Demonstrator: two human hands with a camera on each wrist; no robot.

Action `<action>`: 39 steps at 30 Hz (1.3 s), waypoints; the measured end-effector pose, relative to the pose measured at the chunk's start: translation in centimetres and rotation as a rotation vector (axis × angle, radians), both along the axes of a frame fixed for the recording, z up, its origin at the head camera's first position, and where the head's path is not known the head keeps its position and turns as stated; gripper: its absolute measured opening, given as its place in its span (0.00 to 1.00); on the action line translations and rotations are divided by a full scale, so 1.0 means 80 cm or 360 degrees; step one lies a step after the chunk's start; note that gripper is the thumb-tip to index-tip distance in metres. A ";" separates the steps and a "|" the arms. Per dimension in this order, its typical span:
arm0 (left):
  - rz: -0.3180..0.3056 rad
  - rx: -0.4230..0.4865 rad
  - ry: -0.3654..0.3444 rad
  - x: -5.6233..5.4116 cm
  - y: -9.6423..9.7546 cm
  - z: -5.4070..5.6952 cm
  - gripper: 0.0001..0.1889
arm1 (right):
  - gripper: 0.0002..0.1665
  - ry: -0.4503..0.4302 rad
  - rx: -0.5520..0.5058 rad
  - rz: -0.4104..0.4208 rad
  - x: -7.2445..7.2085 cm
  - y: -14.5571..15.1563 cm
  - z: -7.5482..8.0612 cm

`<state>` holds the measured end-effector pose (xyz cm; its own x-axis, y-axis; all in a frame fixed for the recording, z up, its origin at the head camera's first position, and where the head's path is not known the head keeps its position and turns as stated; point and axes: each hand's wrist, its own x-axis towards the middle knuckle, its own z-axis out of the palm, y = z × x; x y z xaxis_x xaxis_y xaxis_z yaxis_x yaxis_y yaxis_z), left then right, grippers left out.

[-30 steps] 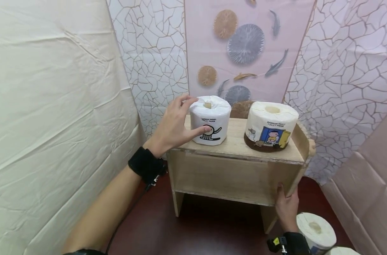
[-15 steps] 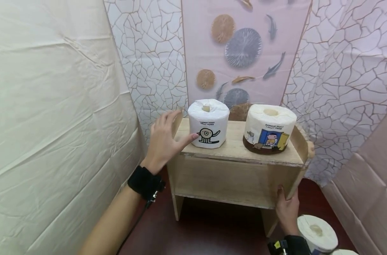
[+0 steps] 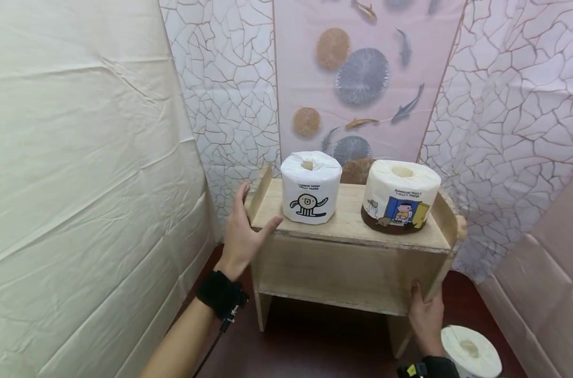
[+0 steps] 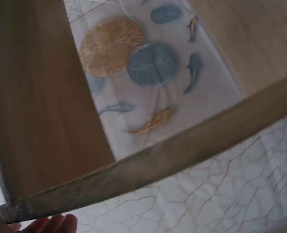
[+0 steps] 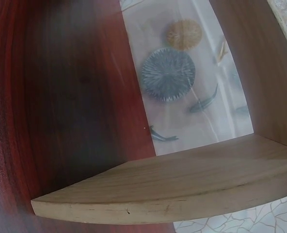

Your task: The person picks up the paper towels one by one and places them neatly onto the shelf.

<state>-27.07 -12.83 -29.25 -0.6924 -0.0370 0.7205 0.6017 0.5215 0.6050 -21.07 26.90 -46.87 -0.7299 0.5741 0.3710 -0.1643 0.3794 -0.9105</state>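
A small wooden shelf (image 3: 333, 265) stands on the dark red surface in the head view. On its top board sit two wrapped toilet rolls: a white one (image 3: 310, 184) with a black cartoon figure at left, and a cream one (image 3: 401, 197) with a brown base at right. My left hand (image 3: 243, 236) is at the shelf's left front corner, thumb and fingers spread apart. In the left wrist view, its fingers (image 4: 54, 224) show just outside the side panel (image 4: 148, 167). My right hand (image 3: 426, 317) grips the right side panel, thumb on the front, other fingers hidden.
Another toilet roll (image 3: 470, 350) stands at the lower right, beside the right wrist. A beige cloth wall (image 3: 93, 173) rises on the left, and a patterned curtain (image 3: 357, 79) hangs behind the shelf. The dark red tabletop (image 3: 329, 341) extends under and in front of the shelf.
My left hand has let go of the white toilet roll and moved down and left to the shelf's left side. The right hand keeps its grip; the view has tilted slightly upward.
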 end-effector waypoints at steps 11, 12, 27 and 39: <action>-0.0115 0.0251 0.0130 -0.010 0.005 -0.075 0.55 | 0.32 -0.0040 -0.0048 -0.0019 0.000 0.002 -0.003; -0.0114 0.0256 0.0133 -0.012 0.006 -0.079 0.54 | 0.32 -0.0035 -0.0046 -0.0025 0.000 0.002 -0.003; -0.0046 0.0381 0.0225 -0.033 0.017 -0.114 0.38 | 0.33 -0.0054 -0.0054 0.0023 0.000 0.002 -0.002; 0.0042 0.0406 0.0097 -0.032 0.014 -0.134 0.20 | 0.32 -0.0036 -0.0054 -0.0006 0.000 -0.001 -0.002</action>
